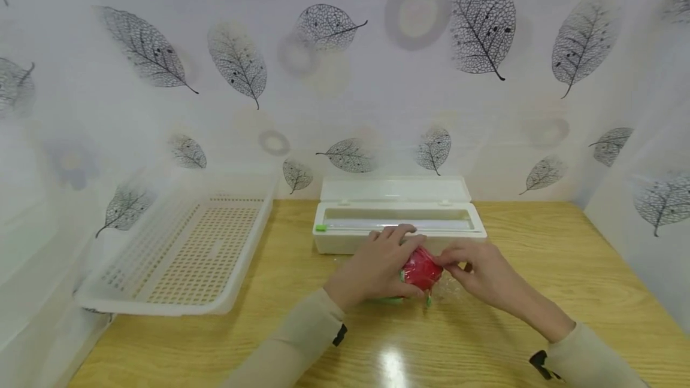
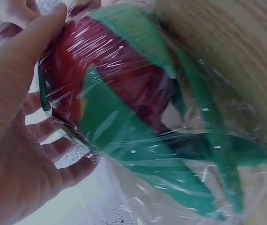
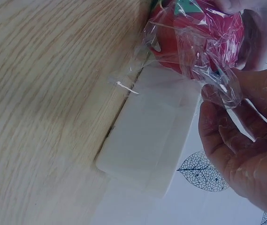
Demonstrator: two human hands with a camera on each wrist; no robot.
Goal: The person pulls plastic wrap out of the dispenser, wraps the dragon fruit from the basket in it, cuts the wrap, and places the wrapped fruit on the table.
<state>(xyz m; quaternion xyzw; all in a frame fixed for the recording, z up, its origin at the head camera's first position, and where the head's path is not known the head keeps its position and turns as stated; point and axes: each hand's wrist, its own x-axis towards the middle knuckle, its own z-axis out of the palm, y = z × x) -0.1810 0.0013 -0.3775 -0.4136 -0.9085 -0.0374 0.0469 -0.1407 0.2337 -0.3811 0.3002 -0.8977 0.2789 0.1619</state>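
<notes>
A red dragon fruit [image 1: 422, 269] with green leaf-like scales is wrapped in clear cling film [image 3: 189, 51], just in front of a white box. My left hand [image 1: 374, 265] grips the fruit from its left side, thumb and fingers spread around it. In the left wrist view, the film lies tight over the red skin and hangs loose and wrinkled past the green tips [image 2: 213, 140]. On the other side, my right hand [image 1: 487, 271] pinches a gathered bit of film between thumb and fingers, close against the fruit.
Behind the hands stands the white cling film box [image 1: 345, 245], its lid [image 1: 393, 189] raised, a film roll [image 1: 399, 224] inside and a green slider [image 1: 321, 228] on its edge. At left is a white perforated basket [image 1: 229, 298]. A leaf-print sheet [image 1: 366, 76] backs the wooden table [image 1: 458, 346].
</notes>
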